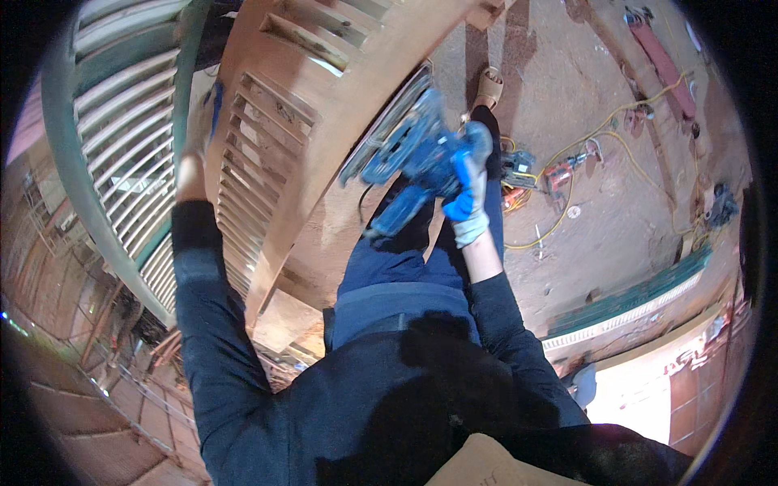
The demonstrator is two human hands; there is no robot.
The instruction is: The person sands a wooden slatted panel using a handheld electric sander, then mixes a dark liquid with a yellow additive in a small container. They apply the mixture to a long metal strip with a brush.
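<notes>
In my right hand [468, 190], in a blue and white glove, is a blue power sander [409, 150], its fingers closed round the handle. The sander is tilted, with its long flat base beside the edge of a bare wooden louvred shutter [320, 146]. Motion blurs the tool, so I cannot tell whether the base touches the wood. On the shutter's far left edge lies my left hand [197, 150]; a strip of blue shows by it, and its fingers are mostly hidden. A green-framed shutter with pale slats [121, 121] stands just left of that hand.
Yellow cable [596, 134] winds over the dusty floor at right, past an orange power tool [559, 174] and a dark tool [519, 168]. A reddish bar [660, 65] lies farther off. Another green and white shutter [628, 300] is at lower right. One sandalled foot [488, 87] shows ahead.
</notes>
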